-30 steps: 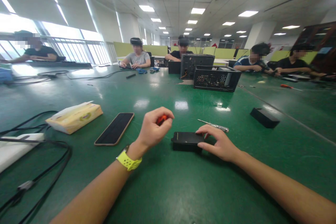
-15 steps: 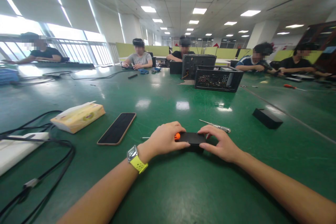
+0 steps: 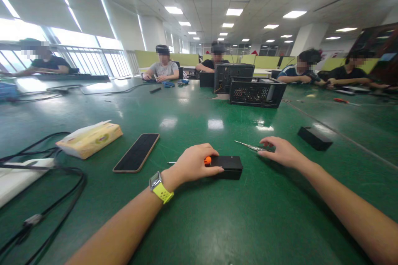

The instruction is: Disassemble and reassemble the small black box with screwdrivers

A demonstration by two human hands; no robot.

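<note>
My left hand (image 3: 193,163) lies on the green table (image 3: 199,223), closed around an orange-handled screwdriver (image 3: 207,160) whose thin tip sticks out to the left. Its fingertips rest against a small flat black box (image 3: 229,165). My right hand (image 3: 280,151) has its fingers on the clear handle of a second screwdriver (image 3: 248,146) lying beyond the box; the grip looks loose.
A dark phone (image 3: 137,152) and a tissue pack (image 3: 89,138) lie to the left, with black cables (image 3: 59,198) and a white device (image 3: 15,176) at the left edge. Another black box (image 3: 313,138) sits right. Black computer cases (image 3: 256,92) stand farther back. Several people sit around the table.
My left hand came down from mid-air and laid the orange screwdriver beside the box. My right hand left the black box and moved right and back onto the second screwdriver.
</note>
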